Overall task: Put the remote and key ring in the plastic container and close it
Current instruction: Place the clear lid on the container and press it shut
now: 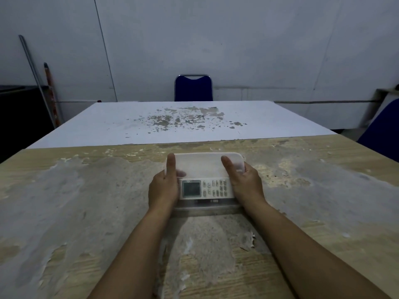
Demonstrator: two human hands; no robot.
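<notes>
A white remote (207, 189) with a small screen lies lengthwise inside the clear plastic container (207, 207) on the worn table. Both hands hold a translucent white lid (203, 166), tilted up over the container's far side, its near edge just above the remote. My left hand (165, 184) grips the lid's left end with the thumb on top. My right hand (244, 181) grips the right end the same way. The key ring is not visible.
The wooden table (86, 201) has peeling, scuffed patches. A white table (172, 121) butts against its far edge. A blue chair (193, 88) stands behind that, and another blue chair (382, 134) is at the right.
</notes>
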